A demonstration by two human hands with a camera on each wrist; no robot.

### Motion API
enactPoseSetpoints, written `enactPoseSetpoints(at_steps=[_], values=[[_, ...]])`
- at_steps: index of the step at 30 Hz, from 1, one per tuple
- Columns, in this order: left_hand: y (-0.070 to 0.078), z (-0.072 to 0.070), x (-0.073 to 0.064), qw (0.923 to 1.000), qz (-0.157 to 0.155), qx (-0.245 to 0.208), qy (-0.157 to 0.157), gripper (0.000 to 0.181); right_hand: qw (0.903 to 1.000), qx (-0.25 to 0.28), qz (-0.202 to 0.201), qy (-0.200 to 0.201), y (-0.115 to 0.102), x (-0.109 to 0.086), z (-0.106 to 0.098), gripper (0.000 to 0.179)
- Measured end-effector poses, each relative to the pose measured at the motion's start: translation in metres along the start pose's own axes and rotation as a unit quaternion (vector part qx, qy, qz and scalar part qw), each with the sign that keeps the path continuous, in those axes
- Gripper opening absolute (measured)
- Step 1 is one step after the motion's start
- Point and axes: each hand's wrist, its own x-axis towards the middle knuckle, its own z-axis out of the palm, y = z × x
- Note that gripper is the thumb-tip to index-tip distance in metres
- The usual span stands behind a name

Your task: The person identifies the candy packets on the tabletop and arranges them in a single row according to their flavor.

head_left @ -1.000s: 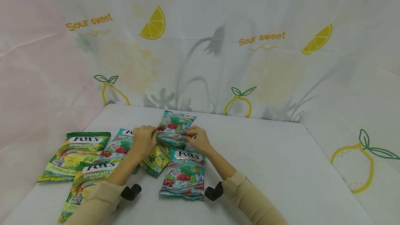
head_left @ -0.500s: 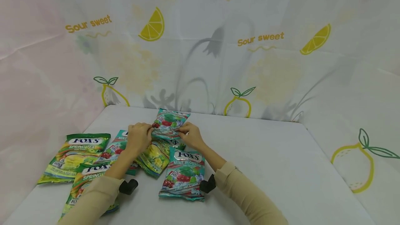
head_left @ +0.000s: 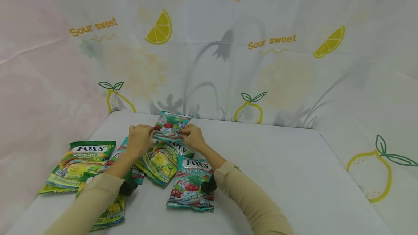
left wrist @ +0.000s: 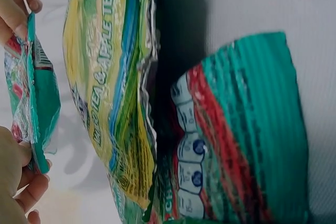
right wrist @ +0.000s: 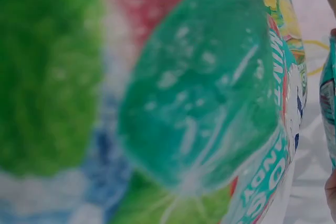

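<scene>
The person wears beige long sleeves (head_left: 253,200) with folded cuffs (head_left: 224,169), a small black fitting (head_left: 128,188) beside each.

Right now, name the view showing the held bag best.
Head view: the held bag shows most of its printed front. Left wrist sees it nearly edge-on; right wrist, only a sliver at the right edge.

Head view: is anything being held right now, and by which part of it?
Yes, the far teal candy bag: the left hand pinches it near its lower left corner, the right hand near its lower right.
</scene>
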Motion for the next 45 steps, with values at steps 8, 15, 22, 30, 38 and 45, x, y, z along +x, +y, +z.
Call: enactPoseSetpoints(at_steps=[8, 15, 22, 30, 38, 45], values=[[-0.01, 0.003, 0.003, 0.9997, -0.015, -0.004, -0.019, 0.012, 0.9997, -0.026, -0.001, -0.001, 0.001, 0.01, 0.007, 0.017], [-0.016, 0.005, 0.003, 0.9984, -0.025, 0.004, -0.05, 0.013, 0.9984, -0.056, 0.004, -0.01, 0.001, 0.018, 0.014, 0.017], [-0.02, 0.006, 0.006, 0.9962, -0.044, 0.01, -0.075, 0.014, 0.9977, -0.066, 0.014, -0.007, 0.003, 0.026, 0.022, 0.017], [-0.025, 0.01, 0.01, 0.9893, -0.069, 0.038, -0.123, 0.018, 0.9973, -0.07, 0.024, -0.004, 0.003, 0.03, 0.028, 0.017], [-0.028, 0.015, 0.014, 0.9838, -0.084, 0.045, -0.152, 0.019, 0.9939, -0.081, 0.073, -0.015, 0.001, 0.037, 0.031, 0.025], [-0.03, 0.017, 0.015, 0.9813, -0.086, 0.05, -0.165, 0.02, 0.9953, -0.073, 0.064, 0.002, 0.042, 0.053, 0.055, 0.033]])
